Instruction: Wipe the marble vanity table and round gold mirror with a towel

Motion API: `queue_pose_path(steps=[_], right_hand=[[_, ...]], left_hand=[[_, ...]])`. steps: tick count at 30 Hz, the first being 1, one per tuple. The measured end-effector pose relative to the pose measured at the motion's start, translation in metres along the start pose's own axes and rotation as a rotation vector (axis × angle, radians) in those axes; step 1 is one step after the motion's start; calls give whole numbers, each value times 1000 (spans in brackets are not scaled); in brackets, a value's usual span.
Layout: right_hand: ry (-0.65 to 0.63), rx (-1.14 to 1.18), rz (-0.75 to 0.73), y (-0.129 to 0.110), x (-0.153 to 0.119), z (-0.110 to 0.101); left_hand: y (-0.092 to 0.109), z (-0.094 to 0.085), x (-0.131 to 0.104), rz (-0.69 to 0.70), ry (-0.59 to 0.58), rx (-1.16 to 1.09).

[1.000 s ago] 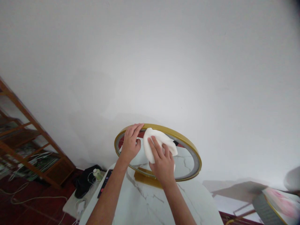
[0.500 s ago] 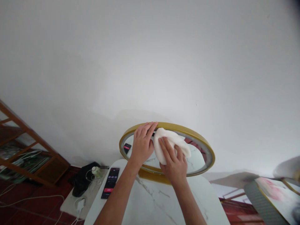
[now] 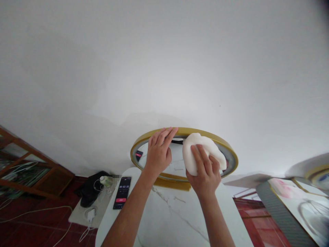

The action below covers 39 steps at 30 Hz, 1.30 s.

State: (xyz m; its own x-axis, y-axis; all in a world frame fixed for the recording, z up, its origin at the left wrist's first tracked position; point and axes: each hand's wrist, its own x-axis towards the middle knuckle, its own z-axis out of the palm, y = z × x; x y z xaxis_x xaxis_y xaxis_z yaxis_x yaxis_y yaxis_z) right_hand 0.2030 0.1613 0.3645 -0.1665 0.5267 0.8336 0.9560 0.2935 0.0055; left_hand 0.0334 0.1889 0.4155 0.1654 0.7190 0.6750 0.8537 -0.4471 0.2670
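L hand [image 3: 158,152] on mirror [image 3: 177,158]; R [image 3: 207,175] w/ cloth [image 3: 207,142]

A brown wooden shelf [image 3: 45,173] stands on red floor [image 3: 38,224] beside a pale wall [image 3: 164,61].

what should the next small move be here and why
I'd probably slide the white cloth leftward across the mirror with the right hand: the cloth sits near the right side of the gold rim, while the mirror shows uncovered between the hands. The left hand rests on the rim's top.
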Motion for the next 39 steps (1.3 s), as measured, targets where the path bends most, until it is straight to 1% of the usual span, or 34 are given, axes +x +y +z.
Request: queue_pose_path(steps=[2, 5, 6, 11, 16, 20, 21, 26, 29, 31, 33, 36, 37, 39], right_hand=[[-23, 11, -2, -3, -1, 2], [-129, 22, -97, -7, -1, 3], [-140, 22, -116, -7, -1, 3], [-32, 6, -56, -3, -2, 5], [-125, 18, -162, -4, -3, 6], [-22, -9, -51, 1, -5, 5], [-14, -8, -41, 2, -5, 5], [-122, 2, -145, 1, -5, 5], [-81, 12, -104, 1, -5, 3], [-33, 31, -62, 2, -4, 0], [17, 58, -51, 0, -1, -5], [70, 83, -62, -4, 14, -18], [58, 82, -64, -6, 21, -23], [-30, 58, -70, -8, 37, -31]], left_hand=[[1, 0, 0, 2, 0, 0], [1, 0, 0, -9, 15, -7], [1, 1, 0, -13, 20, -10], [0, 2, -1, -9, 20, -19], [0, 1, -1, -8, 25, -23], [1, 2, -1, -15, 23, -23], [0, 2, -1, -13, 26, -23], [-1, 4, -2, -9, 44, -24], [-1, 4, -1, -9, 39, -24], [-1, 4, -1, -8, 34, -24], [-1, 5, -2, -6, 33, -23], [-2, 6, -3, -6, 42, -14], [-2, 7, -3, -5, 47, -11], [-3, 8, -4, -2, 57, -12]])
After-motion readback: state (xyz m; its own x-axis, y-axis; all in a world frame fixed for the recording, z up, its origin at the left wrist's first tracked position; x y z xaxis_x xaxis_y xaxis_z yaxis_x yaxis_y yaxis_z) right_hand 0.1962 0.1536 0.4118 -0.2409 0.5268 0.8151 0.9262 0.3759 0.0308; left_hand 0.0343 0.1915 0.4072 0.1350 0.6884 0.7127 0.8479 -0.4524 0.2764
